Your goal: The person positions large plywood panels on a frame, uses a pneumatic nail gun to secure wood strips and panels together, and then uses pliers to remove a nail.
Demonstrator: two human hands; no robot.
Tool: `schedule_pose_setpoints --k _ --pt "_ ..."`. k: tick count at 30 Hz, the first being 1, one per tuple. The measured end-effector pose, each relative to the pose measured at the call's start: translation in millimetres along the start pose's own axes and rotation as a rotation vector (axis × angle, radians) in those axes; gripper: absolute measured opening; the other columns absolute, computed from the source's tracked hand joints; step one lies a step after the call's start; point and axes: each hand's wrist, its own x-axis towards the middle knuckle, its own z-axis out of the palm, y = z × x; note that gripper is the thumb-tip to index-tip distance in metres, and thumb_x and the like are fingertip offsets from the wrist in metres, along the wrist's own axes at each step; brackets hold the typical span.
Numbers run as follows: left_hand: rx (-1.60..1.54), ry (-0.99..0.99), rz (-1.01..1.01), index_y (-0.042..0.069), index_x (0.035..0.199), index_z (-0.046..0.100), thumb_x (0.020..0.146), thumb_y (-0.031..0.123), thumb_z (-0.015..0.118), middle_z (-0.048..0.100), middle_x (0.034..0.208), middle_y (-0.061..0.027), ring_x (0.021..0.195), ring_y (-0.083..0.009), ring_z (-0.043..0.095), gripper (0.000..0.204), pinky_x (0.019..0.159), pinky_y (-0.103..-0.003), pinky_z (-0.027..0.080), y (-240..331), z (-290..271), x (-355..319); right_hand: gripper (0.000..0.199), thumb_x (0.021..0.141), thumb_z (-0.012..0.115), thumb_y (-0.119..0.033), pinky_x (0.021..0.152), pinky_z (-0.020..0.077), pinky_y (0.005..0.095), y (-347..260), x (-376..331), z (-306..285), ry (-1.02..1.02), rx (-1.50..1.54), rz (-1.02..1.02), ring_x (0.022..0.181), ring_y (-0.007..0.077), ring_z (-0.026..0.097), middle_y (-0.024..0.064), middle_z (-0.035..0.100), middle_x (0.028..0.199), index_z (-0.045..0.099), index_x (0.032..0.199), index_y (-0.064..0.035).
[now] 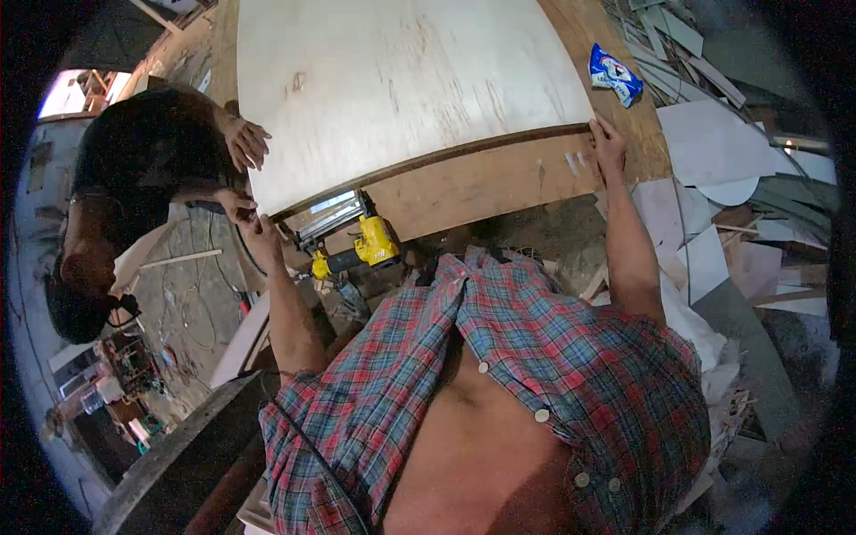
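Pinching near-right corner of pale panel (401, 80): right grip (610, 150) | left grip (261, 244): at near-left corner, closure unclear

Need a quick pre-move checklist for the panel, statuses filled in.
1. Left hand at panel's near left corner: ok.
2. Right hand at near right corner: ok.
3. Co-worker's hands well clear of left edge: not ok, both right beside it.
4. Yellow nail gun wholly on tabletop: not ok, body appears to jut past near side.
5. Blue packet off panel: ok, beside right edge.
6. Panel seated flat underneath: cannot tell, underside hidden.
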Motion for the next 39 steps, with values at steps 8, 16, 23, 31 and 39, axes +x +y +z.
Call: schedule_pose_setpoints --k 8,16,23,31,39 --pt "-0.037 -0.111 0.012 0.002 0.114 0.064 0.090 0.025 0.058 0.061 0.115 -0.0202 0.108 -0.0320 0.057 0.034 0.088 -0.037 0.045 -39 2 7 0.037 0.089 0.066 -0.022 0.054 0.0462 0.0206 11 7 0 -0.039 0.098 0.055 0.064 0.0064 0.055 0.0030 0.067 0.093 0.062 0.121 -0.0048" --pt "0.065 -0.104 -0.073 -0.002 0.114 0.064 0.092 0.027 0.060 0.067 0.097 -0.0130 0.088 -0.0229 0.064 0.036 0.079 -0.031 0.047 -16 -9 3 0.037 0.086 0.069 -0.027 0.050 0.0472 0.0244 6 3 2 -0.025 0.140 0.017 0.056 0.0091 0.058 0.0052 0.067 0.082 0.066 0.114 -0.0030" --pt "-0.039 -0.037 0.020 -0.003 0.112 0.064 0.089 0.034 0.063 0.069 0.096 -0.0168 0.083 -0.0228 0.066 0.043 0.075 -0.034 0.050 -14 -9 6 0.035 0.088 0.067 -0.023 0.051 0.0454 0.0225 29 15 3 -0.013 0.065 -0.002 0.058 0.0067 0.054 0.0023 0.066 0.084 0.065 0.116 -0.0026" --pt "-0.122 -0.126 -0.101 -0.004 0.114 0.063 0.089 0.026 0.063 0.066 0.106 -0.0165 0.090 -0.0197 0.063 0.038 0.077 -0.030 0.049 -28 -5 13 0.034 0.088 0.066 -0.021 0.051 0.0437 0.0210 14 7 0 -0.032 0.072 0.097 0.057 0.0068 0.054 0.0025 0.065 0.084 0.064 0.118 -0.0034" --pt "-0.218 -0.119 0.151 -0.001 0.114 0.061 0.091 0.012 0.054 0.065 0.101 -0.0084 0.083 -0.0163 0.058 0.028 0.075 -0.028 0.046 -39 10 -5 0.035 0.091 0.061 -0.016 0.059 0.0509 0.0235 32 8 4 -0.108 0.195 0.030 0.067 0.0103 0.061 0.0048 0.067 0.090 0.058 0.124 -0.0044"
